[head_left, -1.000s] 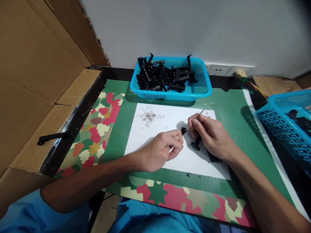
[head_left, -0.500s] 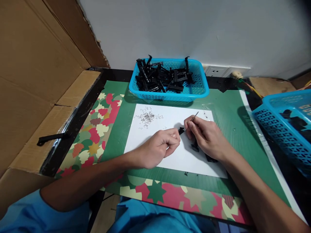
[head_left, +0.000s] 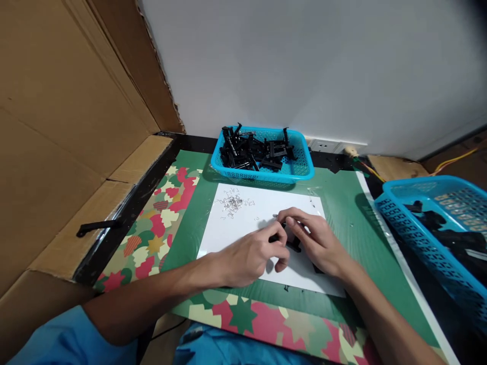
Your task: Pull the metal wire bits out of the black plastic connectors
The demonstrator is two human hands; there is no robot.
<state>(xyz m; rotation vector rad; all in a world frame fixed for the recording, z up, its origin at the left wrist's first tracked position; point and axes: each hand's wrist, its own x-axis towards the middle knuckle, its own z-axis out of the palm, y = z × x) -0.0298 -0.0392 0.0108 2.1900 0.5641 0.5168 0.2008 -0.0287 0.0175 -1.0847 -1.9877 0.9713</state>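
My left hand (head_left: 253,256) is over the white sheet (head_left: 224,235), its thumb and index finger pinching a small black plastic part (head_left: 273,238); its other fingers are curled loosely. Close beside it, my right hand (head_left: 317,241) is closed on a thin dark stick-like tool (head_left: 302,218), mostly hidden by the fingers. Another black plastic piece (head_left: 293,245) shows on the sheet between the hands. A pile of tiny thin bent wire pieces (head_left: 233,203) is spread on the sheet's upper left. What the fingertips touch is partly hidden.
A blue basket (head_left: 262,177) full of black plastic parts stands behind the sheet. Another blue basket (head_left: 426,248) with black parts is at the right. Cardboard (head_left: 72,126) walls the left side, with a black part (head_left: 97,227) near it. A wall socket (head_left: 323,146) is behind.
The view has tilted up and shifted. The right hand's tool has swung from upright to nearly flat, its fingers closer to the left hand. The left hand's lower fingers have loosened.
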